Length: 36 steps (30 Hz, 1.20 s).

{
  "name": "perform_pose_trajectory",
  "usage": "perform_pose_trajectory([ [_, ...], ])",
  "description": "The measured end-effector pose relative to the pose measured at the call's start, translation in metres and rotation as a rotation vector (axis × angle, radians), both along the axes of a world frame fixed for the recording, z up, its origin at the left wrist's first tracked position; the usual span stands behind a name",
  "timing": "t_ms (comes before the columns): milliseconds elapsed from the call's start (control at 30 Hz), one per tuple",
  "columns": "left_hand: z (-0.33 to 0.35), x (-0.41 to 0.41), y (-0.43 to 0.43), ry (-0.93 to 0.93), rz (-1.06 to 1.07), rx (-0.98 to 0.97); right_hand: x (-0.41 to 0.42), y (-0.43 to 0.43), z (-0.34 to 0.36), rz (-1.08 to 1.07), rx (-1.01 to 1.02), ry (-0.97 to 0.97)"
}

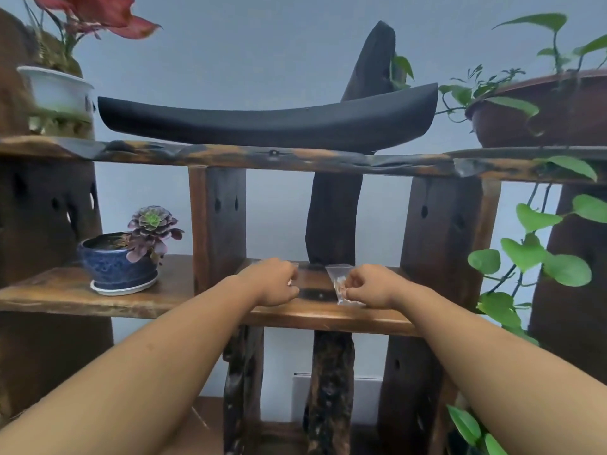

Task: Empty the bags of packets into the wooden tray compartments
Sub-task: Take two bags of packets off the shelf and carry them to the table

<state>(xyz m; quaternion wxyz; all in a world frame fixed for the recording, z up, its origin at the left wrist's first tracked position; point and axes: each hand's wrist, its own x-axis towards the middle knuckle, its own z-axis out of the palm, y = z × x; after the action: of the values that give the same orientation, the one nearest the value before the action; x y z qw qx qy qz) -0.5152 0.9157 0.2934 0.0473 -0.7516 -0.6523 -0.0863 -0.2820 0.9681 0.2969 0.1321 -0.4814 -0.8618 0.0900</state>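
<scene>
A small clear plastic bag (338,280) with pale packets inside stands on the middle wooden shelf (328,315). My right hand (372,285) pinches its right edge. About a hand's width to the left, my left hand (272,281) rests curled on the same shelf; a sliver of something clear shows at its fingertips, too small to name. No wooden tray with compartments is in view.
A blue pot with a purple succulent (123,257) sits on the shelf's left part. Dark wooden posts (218,221) (440,224) flank my hands. A black curved piece (269,121) lies on the upper shelf. Green vines (532,254) hang at the right.
</scene>
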Motion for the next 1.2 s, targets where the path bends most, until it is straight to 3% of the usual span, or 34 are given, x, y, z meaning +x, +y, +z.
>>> perform_pose_trajectory([
  [167,0.004,-0.013,0.045,0.024,0.032,-0.041,-0.009,0.049,0.001,-0.028,0.013,-0.02],
  [433,-0.013,-0.043,0.125,-0.107,0.108,-0.084,-0.021,0.131,-0.015,-0.076,-0.036,-0.022],
  [700,-0.037,-0.061,0.192,-0.081,0.114,-0.086,-0.032,0.2,-0.039,-0.044,0.041,-0.116],
  [1033,-0.048,-0.066,0.223,-0.073,0.16,-0.046,-0.04,0.233,-0.037,-0.034,0.044,-0.165],
  [1200,-0.044,-0.061,0.216,-0.056,0.173,-0.064,-0.038,0.225,-0.042,-0.017,0.081,-0.1],
])
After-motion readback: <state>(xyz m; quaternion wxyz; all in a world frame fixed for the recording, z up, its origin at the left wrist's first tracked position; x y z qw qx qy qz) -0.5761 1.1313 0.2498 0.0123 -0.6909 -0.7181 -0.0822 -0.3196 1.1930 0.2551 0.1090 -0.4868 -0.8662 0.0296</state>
